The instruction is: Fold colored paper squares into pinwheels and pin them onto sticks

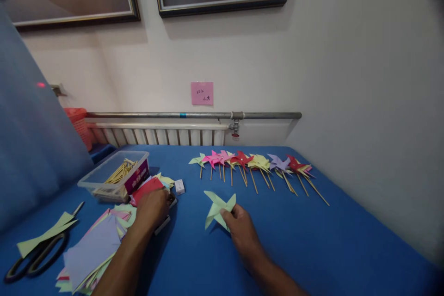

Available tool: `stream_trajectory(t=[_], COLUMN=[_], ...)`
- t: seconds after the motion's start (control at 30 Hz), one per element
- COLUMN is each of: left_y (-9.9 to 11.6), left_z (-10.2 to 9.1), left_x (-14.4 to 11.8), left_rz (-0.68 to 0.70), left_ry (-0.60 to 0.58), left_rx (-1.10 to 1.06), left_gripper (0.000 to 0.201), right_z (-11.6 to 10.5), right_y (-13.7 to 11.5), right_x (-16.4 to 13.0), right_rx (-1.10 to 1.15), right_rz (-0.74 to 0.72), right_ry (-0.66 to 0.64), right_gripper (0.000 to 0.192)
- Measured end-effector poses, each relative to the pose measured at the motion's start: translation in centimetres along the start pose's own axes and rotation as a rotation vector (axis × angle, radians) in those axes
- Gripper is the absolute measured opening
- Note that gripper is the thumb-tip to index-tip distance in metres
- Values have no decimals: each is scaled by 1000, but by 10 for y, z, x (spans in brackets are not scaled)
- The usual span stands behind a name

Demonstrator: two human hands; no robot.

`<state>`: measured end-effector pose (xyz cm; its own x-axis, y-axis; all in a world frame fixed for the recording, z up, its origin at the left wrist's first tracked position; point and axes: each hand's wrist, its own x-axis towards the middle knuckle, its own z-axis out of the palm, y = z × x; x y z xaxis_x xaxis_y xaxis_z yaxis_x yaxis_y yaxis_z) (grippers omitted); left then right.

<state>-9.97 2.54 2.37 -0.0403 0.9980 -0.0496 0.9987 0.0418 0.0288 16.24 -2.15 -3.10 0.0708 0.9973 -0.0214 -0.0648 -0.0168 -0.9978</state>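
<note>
My right hand point(241, 229) pinches a pale green folded paper pinwheel point(217, 208) that has no stick, holding it flat on the blue table point(312, 240). My left hand point(152, 208) reaches left, fingers curled down over a small dark object beside the red paper point(145, 188); what it touches is hidden under the fingers. Behind both hands a row of finished paper pinwheels on wooden sticks point(256, 166) lies in green, pink, red, yellow and purple.
A clear plastic box of wooden sticks point(116, 175) stands at the left, a small white box point(179, 186) near it. Stacks of coloured paper squares point(93, 249) and black scissors point(34, 256) under green strips lie front left. A radiator and pipe point(194, 115) run along the wall.
</note>
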Motion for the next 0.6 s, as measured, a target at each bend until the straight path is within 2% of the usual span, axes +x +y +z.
stream_trajectory(t=[0.3,0.6], left_y=[3,2], left_z=[-4,2], left_x=[-2,-1], left_rz=[-9,-28], left_ry=[-33,71], left_rx=[28,50], left_gripper=[33,40], right_z=[1,0], right_y=[1,-1], right_x=[0,-2], right_rx=[-11,-7], right_rz=[-9,-3], right_ry=[8,5], right_gripper=[35,35])
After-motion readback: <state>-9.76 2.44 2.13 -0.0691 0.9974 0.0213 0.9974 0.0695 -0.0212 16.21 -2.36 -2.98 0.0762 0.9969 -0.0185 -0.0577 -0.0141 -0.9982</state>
